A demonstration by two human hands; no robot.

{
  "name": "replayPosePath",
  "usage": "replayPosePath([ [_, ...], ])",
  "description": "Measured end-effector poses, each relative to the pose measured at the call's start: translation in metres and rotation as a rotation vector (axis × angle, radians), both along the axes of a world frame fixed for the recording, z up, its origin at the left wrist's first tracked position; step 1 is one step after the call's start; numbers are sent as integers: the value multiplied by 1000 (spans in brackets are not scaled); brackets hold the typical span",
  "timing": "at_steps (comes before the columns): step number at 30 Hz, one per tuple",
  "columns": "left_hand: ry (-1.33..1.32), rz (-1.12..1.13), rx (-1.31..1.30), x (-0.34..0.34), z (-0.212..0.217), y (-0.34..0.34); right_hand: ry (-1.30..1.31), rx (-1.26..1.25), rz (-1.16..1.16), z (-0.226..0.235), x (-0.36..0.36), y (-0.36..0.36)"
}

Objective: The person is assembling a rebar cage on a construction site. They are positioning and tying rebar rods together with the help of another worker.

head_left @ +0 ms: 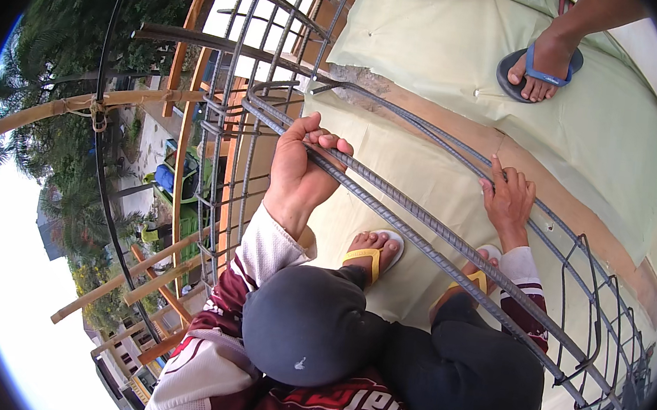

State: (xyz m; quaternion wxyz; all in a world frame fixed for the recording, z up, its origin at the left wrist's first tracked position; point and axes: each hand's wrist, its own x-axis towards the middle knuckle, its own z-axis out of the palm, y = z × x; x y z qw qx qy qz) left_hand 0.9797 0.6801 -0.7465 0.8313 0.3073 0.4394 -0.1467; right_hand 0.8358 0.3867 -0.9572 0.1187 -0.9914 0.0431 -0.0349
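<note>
Two ribbed steel bars run slantwise across the view, from the upper left to the lower right, in front of my knees. My left hand, palm turned up, has its fingers curled round these bars near their hooked left end. Farther off lies another pair of long steel bars, part of the same rebar cage. On this far pair my right hand is closed, back upward, with the index finger reaching past the bar. At the right, bent wire stirrups join the bars.
Upright rebar and wooden poles stand at the left edge, with trees and a drop beyond. A black cable hangs there. Pale sheeting covers the surface. Another person's sandalled foot is at the upper right.
</note>
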Motion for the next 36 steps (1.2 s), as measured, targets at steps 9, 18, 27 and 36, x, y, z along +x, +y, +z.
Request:
replayPosePath([
  [9, 43, 14, -24, 1, 3, -1, -11, -6, 17, 4, 0, 0],
  [18, 12, -5, -20, 4, 3, -2, -237, 382, 118, 64, 54, 31],
  [27, 29, -58, 67, 8, 7, -7, 298, 1748, 395, 110, 169, 125],
  [36, 10, -68, 75, 9, 14, -7, 544, 1554, 485, 115, 236, 210],
])
